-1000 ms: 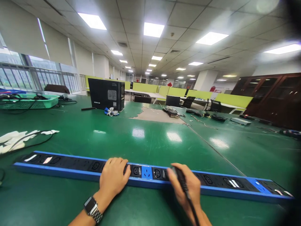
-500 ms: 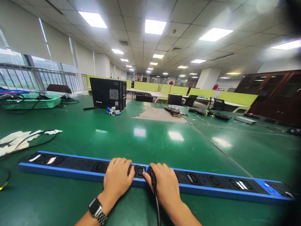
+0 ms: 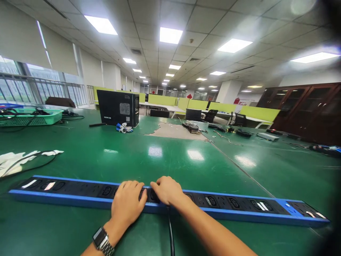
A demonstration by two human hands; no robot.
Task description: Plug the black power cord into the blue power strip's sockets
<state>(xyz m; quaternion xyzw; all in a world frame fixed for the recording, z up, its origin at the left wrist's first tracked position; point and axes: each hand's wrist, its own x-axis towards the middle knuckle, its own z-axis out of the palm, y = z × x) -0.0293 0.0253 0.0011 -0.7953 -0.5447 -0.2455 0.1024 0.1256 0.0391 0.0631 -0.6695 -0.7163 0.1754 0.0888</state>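
A long blue-and-black power strip (image 3: pixel 87 188) lies across the green table in front of me, its sockets facing up. My left hand (image 3: pixel 128 201) is closed over the strip left of its middle, fingers curled over the far side and thumb along the sockets. Just to its right, my right hand (image 3: pixel 167 190) is bent over the strip with curled fingers. A black power cord (image 3: pixel 171 231) runs out from beneath this hand toward me. The palm hides the plug, so whether it sits in a socket cannot be seen.
A black computer tower (image 3: pixel 117 108) stands at the back, with blue-and-white gloves (image 3: pixel 124 128) beside it. At left are a green basket (image 3: pixel 50 117) of cables and a white cloth (image 3: pixel 12 160). Loose electronic parts (image 3: pixel 193 127) lie farther back, near a bare patch in the green surface.
My right hand has turned leftward over the plug, hiding it, and its forearm now slants in from the right. My left hand keeps its hold on the strip. The view has shifted slightly.
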